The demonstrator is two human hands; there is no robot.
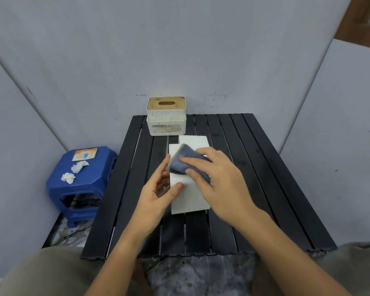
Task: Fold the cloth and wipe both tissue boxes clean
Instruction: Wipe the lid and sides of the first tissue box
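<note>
A white tissue box [188, 197] lies on its side in the middle of the black slatted table [265, 178]. My left hand [158, 193] grips its left edge, thumb on the upper face. My right hand [218, 180] presses a folded blue-grey cloth [179, 161] onto the box's upper face. A second white tissue box [166, 124] with a tan wooden lid and a dirty, speckled front stands upright at the table's far edge, apart from both hands.
A blue plastic stool [81, 184] stands left of the table, carrying two crumpled tissues [74, 171] and a small packet [84, 154]. Grey walls close in behind and on both sides. My knees sit at the table's near edge.
</note>
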